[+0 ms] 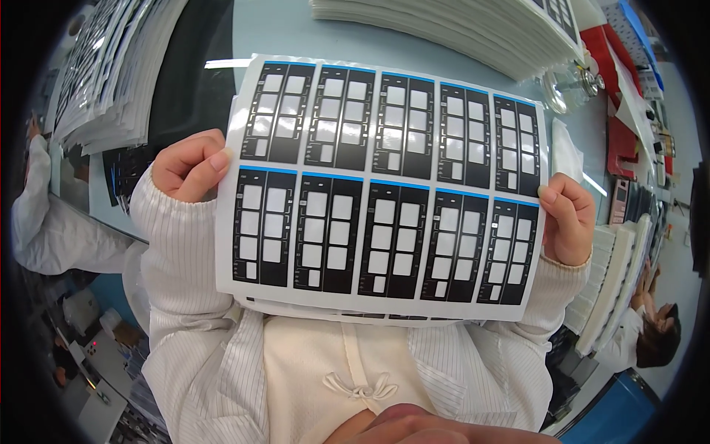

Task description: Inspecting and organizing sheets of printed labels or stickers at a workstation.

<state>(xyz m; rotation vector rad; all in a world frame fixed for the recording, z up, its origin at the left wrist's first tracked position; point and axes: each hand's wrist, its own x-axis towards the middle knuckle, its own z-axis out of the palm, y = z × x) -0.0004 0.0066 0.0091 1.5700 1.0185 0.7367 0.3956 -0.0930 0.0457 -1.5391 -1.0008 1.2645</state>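
A glossy white printed sheet [333,171] is held up in front of my chest. Two rows of black panels with blue top edges and white rectangles cover it. Along its lower edge another printed layer peeks out, so there may be more than one sheet. My left hand [191,167] pinches the left edge between thumb and curled fingers. On the opposite edge, my right hand [568,218] grips in the same way, thumb on the front. The fingertips behind the sheet are hidden.
A tall stack of printed sheets [444,29] stands at the back of the pale table [274,37]. More stacked sheets [122,66] lie at far left. A glass jar with a metal top [569,87] sits back right, beside red material [623,122]. People work on both sides.
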